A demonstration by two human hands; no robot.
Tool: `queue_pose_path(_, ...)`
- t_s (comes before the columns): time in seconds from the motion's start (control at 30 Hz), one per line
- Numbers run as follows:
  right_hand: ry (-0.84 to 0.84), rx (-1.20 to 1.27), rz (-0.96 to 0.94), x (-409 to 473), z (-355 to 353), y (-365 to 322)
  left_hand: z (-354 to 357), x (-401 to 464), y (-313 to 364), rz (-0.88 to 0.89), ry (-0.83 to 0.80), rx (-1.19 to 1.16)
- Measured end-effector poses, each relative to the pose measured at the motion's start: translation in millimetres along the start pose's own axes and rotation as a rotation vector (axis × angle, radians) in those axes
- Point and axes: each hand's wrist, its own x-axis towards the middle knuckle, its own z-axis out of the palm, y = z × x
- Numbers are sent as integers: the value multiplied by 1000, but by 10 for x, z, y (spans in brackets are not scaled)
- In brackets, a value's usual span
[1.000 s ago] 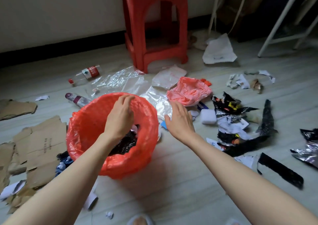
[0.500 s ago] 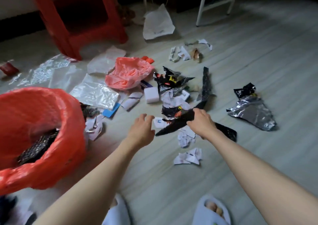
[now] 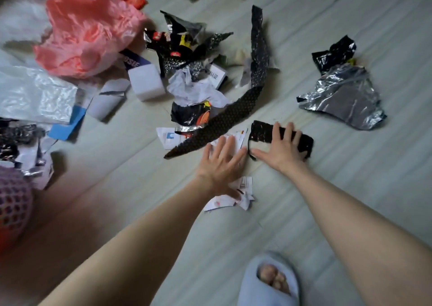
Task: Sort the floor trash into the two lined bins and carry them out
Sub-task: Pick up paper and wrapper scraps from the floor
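Trash lies scattered on the pale floor. My right hand (image 3: 279, 150) lies flat with spread fingers on a short black wrapper strip (image 3: 261, 131). My left hand (image 3: 221, 163) lies flat, fingers spread, on torn white paper scraps (image 3: 243, 188), just below a long black dotted strip (image 3: 224, 121). Above them sits a heap of black snack wrappers (image 3: 180, 46) and crumpled white paper (image 3: 194, 90). The red-lined bin (image 3: 11, 212) shows only at the left edge, blurred.
A pink plastic bag (image 3: 86, 34), a white foam block (image 3: 146, 83), clear plastic sheet (image 3: 32, 95) and blue card (image 3: 67, 125) lie at left. A silver foil wrapper (image 3: 343, 97) lies at right. My slippered foot (image 3: 271, 282) stands at the bottom.
My view swung right and down, away from the red bin. Both hands left the bin, reached to the floor trash and now lie flat on the black strip and the paper scraps.
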Motion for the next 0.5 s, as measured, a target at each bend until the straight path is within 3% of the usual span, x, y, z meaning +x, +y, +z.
queue_pose_path(0.17,259,-61,-79,-123,145,30,-7,16,-13,-48,-14,38)
queue_pose_path(0.27,385,-20,-163,-175,247,42,33,-40,31,-116,70,-69)
queue_pose_path(0.5,369,191,-130,-266,270,4,146,-268,125,-156,179,-286)
